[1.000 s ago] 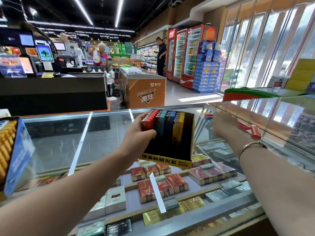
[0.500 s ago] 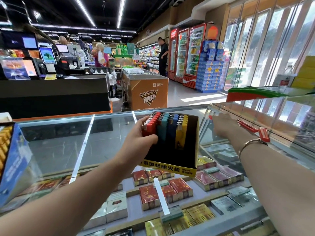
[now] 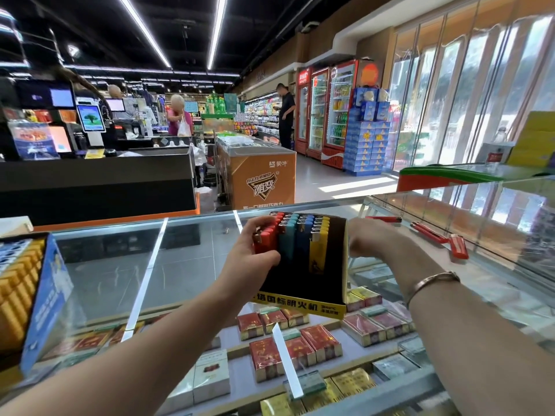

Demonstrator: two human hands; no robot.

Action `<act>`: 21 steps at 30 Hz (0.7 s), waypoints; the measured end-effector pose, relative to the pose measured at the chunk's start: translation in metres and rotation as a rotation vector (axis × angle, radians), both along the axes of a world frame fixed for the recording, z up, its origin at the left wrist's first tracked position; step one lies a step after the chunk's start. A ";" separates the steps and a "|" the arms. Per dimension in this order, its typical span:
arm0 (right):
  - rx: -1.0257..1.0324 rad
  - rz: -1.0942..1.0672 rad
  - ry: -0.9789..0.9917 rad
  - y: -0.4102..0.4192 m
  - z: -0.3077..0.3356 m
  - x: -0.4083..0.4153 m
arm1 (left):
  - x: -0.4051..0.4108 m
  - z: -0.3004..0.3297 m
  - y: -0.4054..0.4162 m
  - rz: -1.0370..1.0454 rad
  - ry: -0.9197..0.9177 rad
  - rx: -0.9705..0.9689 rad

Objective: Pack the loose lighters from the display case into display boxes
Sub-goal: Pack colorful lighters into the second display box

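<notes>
Nearest, under the glass top of the desk, rows of cigarette packs are seen. Above them a display box with a yellow front strip is held tilted over the glass, the left hand being curled round its left side and the red lighters inside, beside teal, blue and yellow rows; the right hand is set against the box's right wall, fingers bent, though its grasp cannot be told. Farther right, loose red lighters lie on the glass, and a box of yellow lighters stands at far left.
</notes>
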State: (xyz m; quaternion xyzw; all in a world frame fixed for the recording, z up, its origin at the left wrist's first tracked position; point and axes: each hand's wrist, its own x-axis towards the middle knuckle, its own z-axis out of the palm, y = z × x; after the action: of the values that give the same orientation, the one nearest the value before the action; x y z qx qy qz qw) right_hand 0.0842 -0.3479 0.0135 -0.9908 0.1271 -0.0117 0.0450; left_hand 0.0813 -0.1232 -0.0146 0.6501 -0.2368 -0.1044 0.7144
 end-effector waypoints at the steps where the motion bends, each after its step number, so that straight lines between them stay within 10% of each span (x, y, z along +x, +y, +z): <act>1: 0.063 0.006 -0.002 0.007 0.000 -0.001 | -0.003 0.001 0.001 0.009 0.009 0.001; 7: 0.276 -0.199 -0.436 0.017 0.015 -0.020 | -0.021 0.004 0.011 0.020 0.033 0.022; 13: 1.065 -0.083 -1.192 0.035 0.042 -0.035 | -0.033 0.008 0.008 0.038 0.077 0.019; 16: 1.501 0.055 -1.102 0.052 0.046 -0.041 | -0.033 0.015 0.006 0.049 0.015 0.019; 21: 1.590 0.223 -0.905 0.064 0.044 -0.044 | -0.025 0.020 0.013 0.296 -0.574 0.261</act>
State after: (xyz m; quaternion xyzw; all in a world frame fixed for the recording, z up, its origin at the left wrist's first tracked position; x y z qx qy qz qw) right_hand 0.0399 -0.2835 0.0570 -0.5759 -0.0284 -0.3028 0.7588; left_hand 0.0560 -0.1103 0.0053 0.7661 -0.3159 0.1577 0.5371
